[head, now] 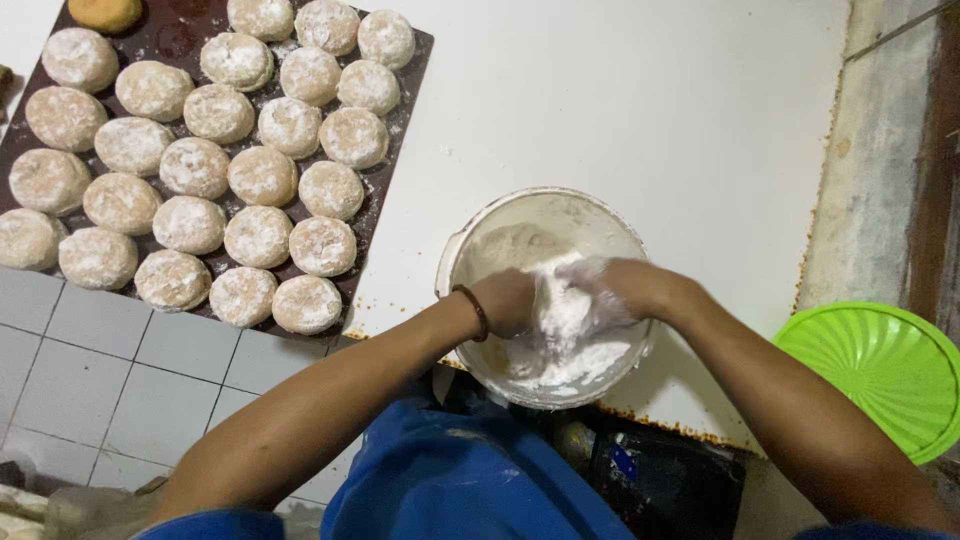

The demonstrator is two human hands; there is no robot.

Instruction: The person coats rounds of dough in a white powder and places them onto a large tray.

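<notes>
A white bowl (520, 215) with white flour in it stands at the near edge of a white board (640, 110). Both of my hands are inside the bowl. My left hand (508, 300), with a dark band on its wrist, and my right hand (625, 288), dusted white, press together on a floured lump of dough (562, 312) between them. Left of the bowl lies a dark brown tray (385, 195) with several rows of floured round dough pieces (262, 176).
A green ribbed plastic lid or basin (880, 370) sits at the right edge. One unfloured orange-brown piece (104, 12) lies at the tray's far corner. White tiles (120, 370) lie below the tray. My blue garment (450, 480) fills the bottom centre.
</notes>
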